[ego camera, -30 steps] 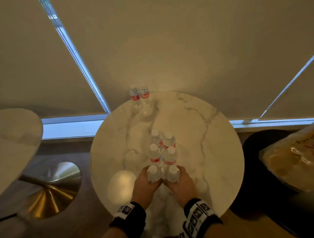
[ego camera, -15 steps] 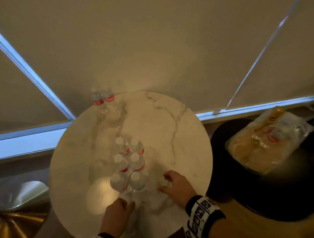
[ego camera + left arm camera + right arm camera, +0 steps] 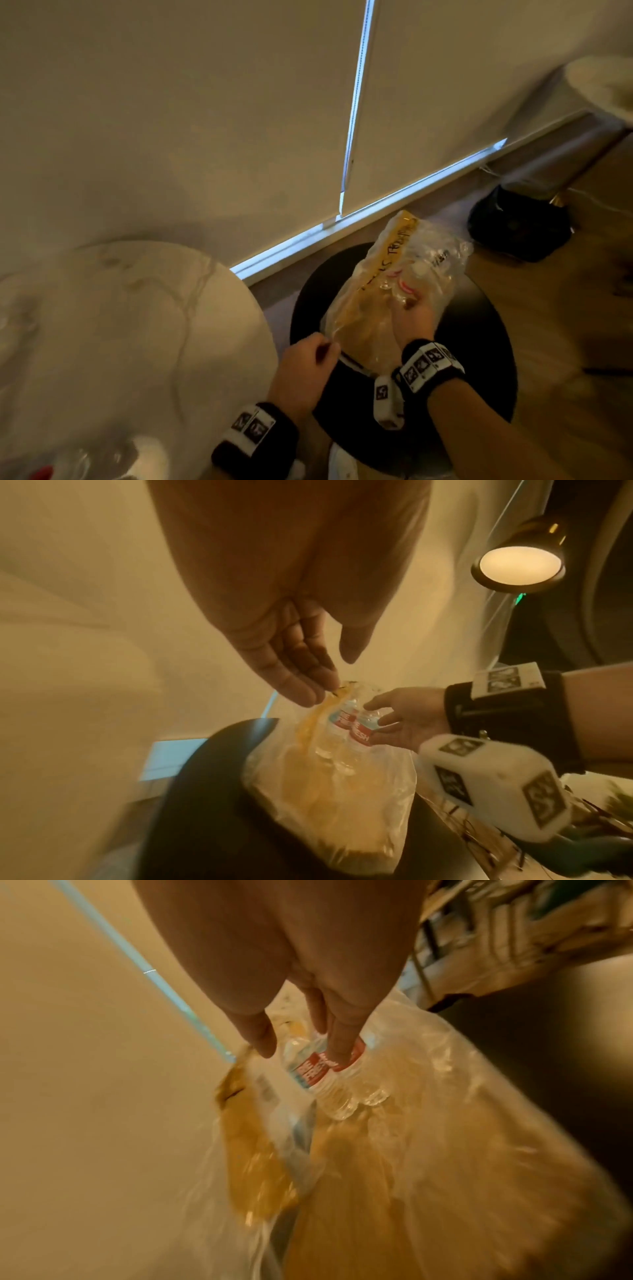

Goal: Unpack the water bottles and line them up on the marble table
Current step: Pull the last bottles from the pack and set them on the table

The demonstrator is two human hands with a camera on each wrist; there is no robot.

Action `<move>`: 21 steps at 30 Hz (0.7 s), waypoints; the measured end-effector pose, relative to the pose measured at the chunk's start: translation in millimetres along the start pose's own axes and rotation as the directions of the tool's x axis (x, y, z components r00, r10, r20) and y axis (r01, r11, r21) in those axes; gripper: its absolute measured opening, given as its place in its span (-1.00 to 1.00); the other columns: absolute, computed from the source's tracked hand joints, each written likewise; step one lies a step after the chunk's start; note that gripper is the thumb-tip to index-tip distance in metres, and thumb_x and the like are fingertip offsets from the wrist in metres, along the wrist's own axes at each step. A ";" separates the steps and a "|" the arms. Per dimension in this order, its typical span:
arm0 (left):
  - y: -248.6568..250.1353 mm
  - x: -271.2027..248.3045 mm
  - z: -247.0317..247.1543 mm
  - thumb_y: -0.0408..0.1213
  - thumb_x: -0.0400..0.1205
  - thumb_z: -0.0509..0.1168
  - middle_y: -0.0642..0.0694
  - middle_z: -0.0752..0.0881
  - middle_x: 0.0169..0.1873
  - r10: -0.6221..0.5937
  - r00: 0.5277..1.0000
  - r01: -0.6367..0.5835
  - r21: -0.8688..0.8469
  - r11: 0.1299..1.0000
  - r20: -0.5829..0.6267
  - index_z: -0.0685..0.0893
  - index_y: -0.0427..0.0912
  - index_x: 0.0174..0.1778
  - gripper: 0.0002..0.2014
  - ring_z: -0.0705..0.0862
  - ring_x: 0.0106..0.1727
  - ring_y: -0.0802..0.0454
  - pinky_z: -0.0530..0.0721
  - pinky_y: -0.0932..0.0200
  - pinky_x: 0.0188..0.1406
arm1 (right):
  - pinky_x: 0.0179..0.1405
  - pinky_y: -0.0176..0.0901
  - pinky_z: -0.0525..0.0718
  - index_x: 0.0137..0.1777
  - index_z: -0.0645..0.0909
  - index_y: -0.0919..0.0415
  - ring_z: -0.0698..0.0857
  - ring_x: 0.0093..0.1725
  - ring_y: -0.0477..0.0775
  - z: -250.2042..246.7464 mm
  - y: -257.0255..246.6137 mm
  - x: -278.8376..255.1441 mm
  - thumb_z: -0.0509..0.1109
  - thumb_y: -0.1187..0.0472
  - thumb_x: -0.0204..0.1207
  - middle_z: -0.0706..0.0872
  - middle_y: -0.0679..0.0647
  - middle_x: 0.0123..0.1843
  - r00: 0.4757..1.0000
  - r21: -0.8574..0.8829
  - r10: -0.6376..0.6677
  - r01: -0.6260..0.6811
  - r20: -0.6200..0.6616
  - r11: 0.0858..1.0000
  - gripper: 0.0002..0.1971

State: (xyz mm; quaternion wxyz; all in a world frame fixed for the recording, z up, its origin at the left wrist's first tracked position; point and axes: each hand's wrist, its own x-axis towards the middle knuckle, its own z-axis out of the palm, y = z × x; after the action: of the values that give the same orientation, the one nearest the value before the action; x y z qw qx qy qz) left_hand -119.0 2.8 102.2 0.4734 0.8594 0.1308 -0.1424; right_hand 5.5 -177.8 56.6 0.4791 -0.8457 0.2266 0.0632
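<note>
A torn clear plastic pack (image 3: 394, 291) with an orange-tinted side lies on a round black stool (image 3: 479, 342), right of the marble table (image 3: 137, 325). Two clear water bottles with red labels (image 3: 356, 729) remain inside it. My right hand (image 3: 411, 315) reaches into the pack, and its straight fingers (image 3: 337, 1047) lie on a bottle's label (image 3: 315, 1074), thumb held apart. My left hand (image 3: 325, 349) is at the pack's near left edge, where its fingertips (image 3: 308, 696) touch the plastic. Blurred bottles (image 3: 44, 472) stand at the marble table's near left.
Drawn window blinds (image 3: 205, 120) hang behind both tables. A black lamp base (image 3: 517, 226) stands on the wooden floor at the right. Another pale round tabletop (image 3: 603, 85) shows at the top right. A lit lamp head (image 3: 519, 564) hangs nearby.
Both hands let go of the two nearest bottles on the marble table and moved right to the plastic pack on the black stool. The head view swung right with them.
</note>
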 end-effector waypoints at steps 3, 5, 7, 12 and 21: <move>27.8 78.6 37.6 0.00 0.72 0.19 0.02 0.78 0.01 0.081 0.993 -0.091 0.121 0.988 0.085 0.71 0.03 0.12 -0.76 0.73 0.04 0.13 0.70 0.12 0.11 | 0.19 0.09 0.61 0.39 0.48 0.13 0.63 0.21 0.24 0.9 3.0 60.3 0.41 -0.06 0.51 0.61 0.18 0.26 0.997 -0.359 0.071 -0.065 0.004 0.931 -0.50; 43.7 115.2 57.4 0.01 0.70 0.14 0.01 0.73 0.13 0.138 0.983 -0.170 0.305 0.937 0.124 0.68 0.05 0.20 -0.71 0.70 0.18 -0.01 0.67 0.01 0.21 | 0.05 -0.12 0.60 0.41 0.51 0.09 0.65 0.21 0.22 1.5 3.4 83.6 0.37 -0.02 0.54 0.64 0.18 0.28 0.999 -0.459 -0.033 0.044 0.032 0.887 -0.54; 55.3 149.8 70.1 -0.07 0.72 0.13 -0.04 0.68 0.20 0.079 0.983 -0.139 0.389 0.911 0.167 0.62 -0.02 0.31 -0.69 0.66 0.25 -0.09 0.62 0.03 0.24 | 0.16 -0.11 0.57 0.44 0.45 0.11 0.59 0.31 0.23 2.8 6.0 97.5 0.33 -0.02 0.58 0.59 0.18 0.36 0.990 -0.486 -0.081 0.126 0.113 0.865 -0.54; 68.8 206.4 87.4 0.15 0.68 0.10 0.19 0.57 0.04 0.121 0.992 -0.124 0.323 0.938 0.028 0.60 0.20 0.26 -0.68 0.56 0.04 0.09 0.53 0.10 0.16 | 0.30 0.00 0.59 0.34 0.49 -0.06 0.63 0.25 0.08 -3.9 14.1 79.7 0.55 0.14 0.43 0.66 0.03 0.29 0.979 -0.224 -0.139 0.170 0.146 0.960 -0.51; 74.0 225.9 111.1 0.41 0.43 0.12 0.12 0.61 -0.09 0.145 0.989 -0.122 0.535 0.836 -0.002 0.51 0.34 0.03 -0.63 0.66 -0.08 -0.12 0.69 -0.09 -0.06 | 0.06 -0.02 0.73 0.31 0.45 -0.21 0.69 0.12 0.05 -42.5 40.1 42.3 0.61 0.00 0.32 0.68 -0.05 0.15 0.949 -0.167 -0.022 0.078 0.316 0.983 -0.42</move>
State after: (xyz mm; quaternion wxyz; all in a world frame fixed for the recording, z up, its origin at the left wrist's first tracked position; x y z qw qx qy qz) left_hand 103.2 -109.8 19.6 0.2217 0.9668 0.0359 -0.1216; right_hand 20.7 -244.7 34.2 0.4330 -0.8697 0.1198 0.2042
